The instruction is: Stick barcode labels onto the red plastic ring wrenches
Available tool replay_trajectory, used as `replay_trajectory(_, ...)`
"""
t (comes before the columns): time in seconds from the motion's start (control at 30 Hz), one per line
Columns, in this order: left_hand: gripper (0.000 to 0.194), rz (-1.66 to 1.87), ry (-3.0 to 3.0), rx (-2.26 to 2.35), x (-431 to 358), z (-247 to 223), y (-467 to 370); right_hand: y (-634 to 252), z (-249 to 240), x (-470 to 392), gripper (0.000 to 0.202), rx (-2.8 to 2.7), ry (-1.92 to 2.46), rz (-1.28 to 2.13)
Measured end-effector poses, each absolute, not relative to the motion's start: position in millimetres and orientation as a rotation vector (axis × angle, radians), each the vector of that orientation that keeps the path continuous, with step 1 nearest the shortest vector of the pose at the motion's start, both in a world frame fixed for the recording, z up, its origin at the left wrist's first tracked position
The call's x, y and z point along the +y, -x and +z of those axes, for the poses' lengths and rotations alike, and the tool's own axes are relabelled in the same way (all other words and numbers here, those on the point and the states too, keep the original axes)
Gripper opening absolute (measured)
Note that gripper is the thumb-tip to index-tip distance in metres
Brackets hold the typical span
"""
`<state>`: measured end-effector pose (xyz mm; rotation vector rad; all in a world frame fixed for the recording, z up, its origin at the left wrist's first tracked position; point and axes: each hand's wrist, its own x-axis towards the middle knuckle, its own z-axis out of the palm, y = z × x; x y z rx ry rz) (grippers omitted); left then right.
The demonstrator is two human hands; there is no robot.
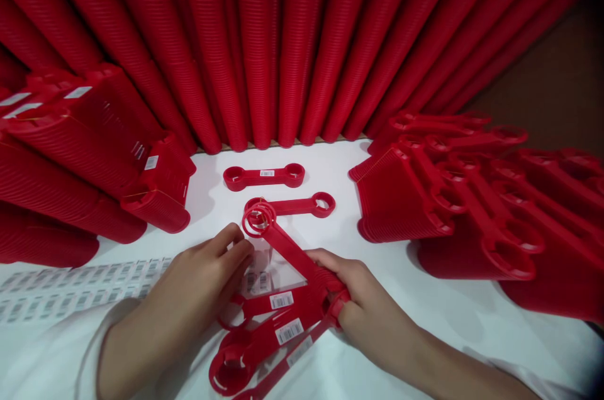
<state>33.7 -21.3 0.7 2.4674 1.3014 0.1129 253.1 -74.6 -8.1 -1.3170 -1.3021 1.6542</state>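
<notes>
Evidently I have the right hand [363,299] gripping the red bars [289,252] at one end, letting them fan out above the table [325,164], presumably so their labels [289,331] stay apart; the left hand [202,280] curls its fingers beside them, pinching what, if anything, I cannot tell, the label sheet [85,290] flat by that wrist

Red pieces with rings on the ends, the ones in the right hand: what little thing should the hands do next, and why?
Maybe the left hand should stick a label on the top piece, because its bar shows none. The other fanned pieces in the right hand show barcode labels. I can't tell if the left fingers hold one.
</notes>
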Motion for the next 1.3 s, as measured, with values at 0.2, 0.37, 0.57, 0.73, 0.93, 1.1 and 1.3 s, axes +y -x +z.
replay_trajectory(0.2, 0.025, 0.236, -1.906, 1.276, -24, 24, -47, -253, -5, -76, 0.059, -1.358, 1.315, 1.602)
replay_trajectory(0.37, 0.028, 0.375, -1.577, 1.202, -27, 31, -66, -252, 0, -79, 0.058, -1.396, 1.226, 1.545)
replay_trajectory(0.57, 0.034, 0.392, -1.447, 1.207, -27, 29, -75, -252, 3, -82, 0.058, -1.457, 1.201, 1.484)
replay_trajectory(0.73, 0.034, 0.392, -1.412, 1.249, -27, 28, -76, -251, 1, -82, 0.052, -1.487, 1.163, 1.411)
replay_trajectory(0.93, 0.032, 0.385, -1.444, 1.254, -28, 29, -77, -251, 2, -82, 0.051, -1.493, 1.16, 1.38)
replay_trajectory(1.1, 0.033, 0.387, -1.461, 1.271, -28, 27, -78, -251, 2, -82, 0.049, -1.481, 1.142, 1.385)
replay_trajectory(1.3, 0.031, 0.378, -1.662, 1.321, -31, 27, -79, -250, 6, -83, 0.048, -1.451, 1.139, 1.426)
